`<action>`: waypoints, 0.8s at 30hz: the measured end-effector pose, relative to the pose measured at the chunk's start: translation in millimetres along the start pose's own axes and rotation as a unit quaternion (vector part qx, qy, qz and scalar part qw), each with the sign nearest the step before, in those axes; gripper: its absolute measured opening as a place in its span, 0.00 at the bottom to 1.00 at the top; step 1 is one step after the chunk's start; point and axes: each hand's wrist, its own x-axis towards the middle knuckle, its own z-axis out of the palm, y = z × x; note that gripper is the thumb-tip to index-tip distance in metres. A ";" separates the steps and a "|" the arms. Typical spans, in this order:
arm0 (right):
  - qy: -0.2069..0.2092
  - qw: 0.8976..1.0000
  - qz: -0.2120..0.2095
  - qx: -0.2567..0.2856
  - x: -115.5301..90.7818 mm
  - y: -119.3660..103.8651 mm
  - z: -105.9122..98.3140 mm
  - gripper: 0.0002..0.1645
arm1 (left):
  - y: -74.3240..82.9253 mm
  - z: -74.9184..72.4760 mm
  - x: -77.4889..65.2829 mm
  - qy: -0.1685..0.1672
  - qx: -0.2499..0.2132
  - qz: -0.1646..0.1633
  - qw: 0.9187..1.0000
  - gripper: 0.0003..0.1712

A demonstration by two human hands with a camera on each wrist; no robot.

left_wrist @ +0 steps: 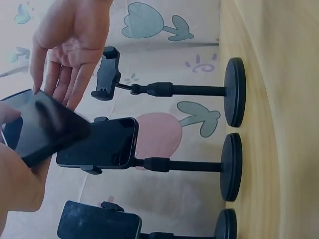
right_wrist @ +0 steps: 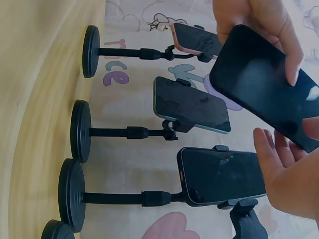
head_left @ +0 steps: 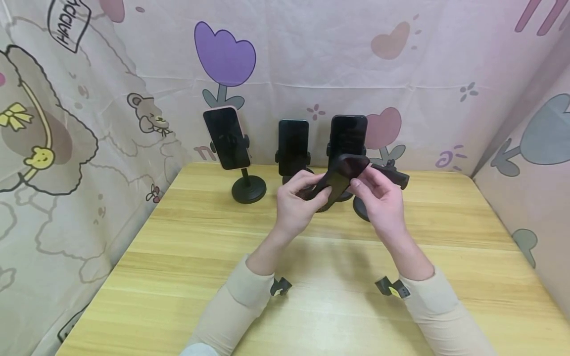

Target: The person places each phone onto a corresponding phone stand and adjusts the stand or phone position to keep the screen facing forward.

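A black smartphone [head_left: 342,179] is held up tilted between both hands, above the table and in front of the stands. My left hand [head_left: 297,201] grips its lower left end, with the thumb across the screen in the right wrist view. My right hand [head_left: 386,200] pinches the other end, thumb on the front and fingers behind. Nearest to the right hand is a phone stand with a bare clamp [head_left: 392,176]. Close behind the held phone, a stand carries another black phone [head_left: 348,134], partly hidden in the head view.
A pink-edged phone [head_left: 227,138] leans in a stand at the left, on a round black base [head_left: 248,189]. A dark phone [head_left: 293,147] stands in the middle holder. The wooden table [head_left: 178,277] ends at a printed cloth backdrop [head_left: 285,59]. Small wrist cameras are at both cuffs.
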 end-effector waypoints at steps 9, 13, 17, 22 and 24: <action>0.008 1.000 0.002 0.020 -0.4 -1.5 -1.0 0.17 | -2.4 -1.1 2.3 -0.002 -0.023 -0.069 0.997 0.18; 0.011 1.000 -0.005 0.022 0.0 -2.7 -3.8 0.18 | -3.8 -2.9 4.7 -0.015 -0.004 -0.075 0.997 0.18; 0.024 0.999 -0.015 0.022 0.6 -3.8 -5.4 0.18 | -5.4 -7.8 7.8 -0.039 0.019 -0.097 0.994 0.17; 0.053 0.998 -0.013 0.025 1.8 -4.5 -6.7 0.17 | -6.1 -14.8 11.3 -0.078 0.047 -0.151 0.984 0.16; 0.061 0.998 -0.006 0.023 2.2 -4.3 -6.4 0.17 | -6.2 -16.7 12.3 -0.090 0.050 -0.166 0.981 0.16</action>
